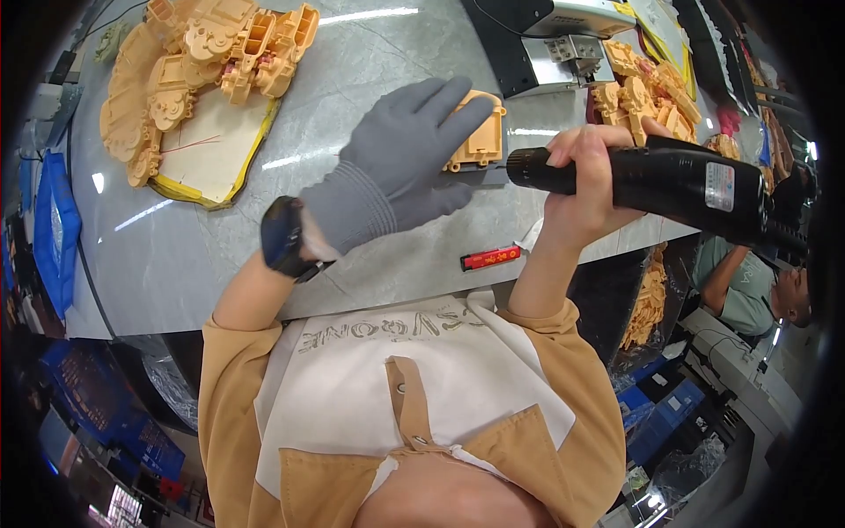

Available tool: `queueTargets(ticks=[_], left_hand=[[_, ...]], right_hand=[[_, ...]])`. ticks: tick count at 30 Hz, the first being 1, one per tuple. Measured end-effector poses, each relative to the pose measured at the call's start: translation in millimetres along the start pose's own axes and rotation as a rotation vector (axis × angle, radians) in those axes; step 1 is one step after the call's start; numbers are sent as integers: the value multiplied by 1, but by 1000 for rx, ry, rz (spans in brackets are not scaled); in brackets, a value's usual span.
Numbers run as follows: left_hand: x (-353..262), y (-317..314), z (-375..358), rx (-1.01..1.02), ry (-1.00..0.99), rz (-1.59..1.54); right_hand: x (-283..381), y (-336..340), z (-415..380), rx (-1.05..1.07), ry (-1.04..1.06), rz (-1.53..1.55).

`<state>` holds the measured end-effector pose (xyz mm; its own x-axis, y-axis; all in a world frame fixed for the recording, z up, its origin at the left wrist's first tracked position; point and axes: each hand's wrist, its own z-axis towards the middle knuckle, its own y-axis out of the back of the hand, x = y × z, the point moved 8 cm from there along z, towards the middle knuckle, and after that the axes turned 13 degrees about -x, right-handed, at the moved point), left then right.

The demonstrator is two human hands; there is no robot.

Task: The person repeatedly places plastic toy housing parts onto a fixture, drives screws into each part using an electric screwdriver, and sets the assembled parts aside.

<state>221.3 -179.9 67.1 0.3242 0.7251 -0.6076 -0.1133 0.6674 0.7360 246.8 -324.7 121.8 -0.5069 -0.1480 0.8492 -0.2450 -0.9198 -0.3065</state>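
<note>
My left hand (409,150), in a grey knitted glove, reaches over an orange plastic housing (482,141). Its fingers lie across the housing's upper left side, and the thumb is bent below it, so part of the housing is hidden. A dark block (486,176) shows under the housing. Bare fingers of my right hand (588,172) wrap around a black electric screwdriver (673,180), held sideways above the table. Its ribbed collar points left, close to the housing's lower right corner, and a cord leaves its other end. No bit is visible at the collar.
Orange parts (207,44) are heaped at left on a yellow-edged board (207,158); another orange pile (647,97) stands right. A machine with a metal block (576,55) sits behind. A small red item (490,257) lies near the front edge. A co-worker (748,286) is at far right.
</note>
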Motion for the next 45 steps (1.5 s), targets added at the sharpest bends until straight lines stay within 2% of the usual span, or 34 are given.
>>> queueTargets(ticks=[2,9,14,17,18,20,24,27,28,30,32,34,36,38,39,40,41,42,43,45], left_hand=[[0,-10,-7,-125,-185,217],[9,-13,-14,-69,-125,108],[13,-7,-27,-213,-103,-6],[17,-8,-27,-211,-121,-44],[18,-6,-26,-211,-123,-40],[11,-6,-26,-165,-207,171],[-4,11,-22,-71,-182,258],[-48,80,-17,-467,-244,79],[-38,56,-19,-469,-238,65],[5,-20,-10,-280,-93,133],[1,-10,-1,-234,-150,245],[2,-11,-8,-270,-144,200],[4,0,-17,-308,-151,78],[25,-7,-36,-199,32,-48],[36,-12,-41,-177,69,21],[40,-16,-46,-167,70,14],[41,-15,-49,-202,53,-34],[42,-12,-47,-245,30,-80],[40,-12,-45,-247,21,-82],[42,-12,-44,-262,94,-107]], right_hand=[[-2,1,2,-6,-22,-18],[0,-1,1,27,16,-39],[-2,1,0,-7,-26,-11],[-5,3,0,-12,-33,-20],[-5,2,0,-13,-32,-16],[-1,0,-2,29,13,-49],[1,-3,-3,42,25,-33],[-1,5,-7,11,-3,-75],[-1,4,-7,9,-5,-70],[2,1,-4,14,20,-50],[-2,2,-6,13,-9,100],[1,5,-8,91,10,50],[0,6,-3,97,-57,174],[17,18,25,106,152,279],[20,26,48,40,173,336],[13,30,78,-7,36,390],[25,19,96,8,148,58],[26,12,108,-151,220,103],[14,11,136,-46,232,107],[9,-11,130,-81,297,64]])
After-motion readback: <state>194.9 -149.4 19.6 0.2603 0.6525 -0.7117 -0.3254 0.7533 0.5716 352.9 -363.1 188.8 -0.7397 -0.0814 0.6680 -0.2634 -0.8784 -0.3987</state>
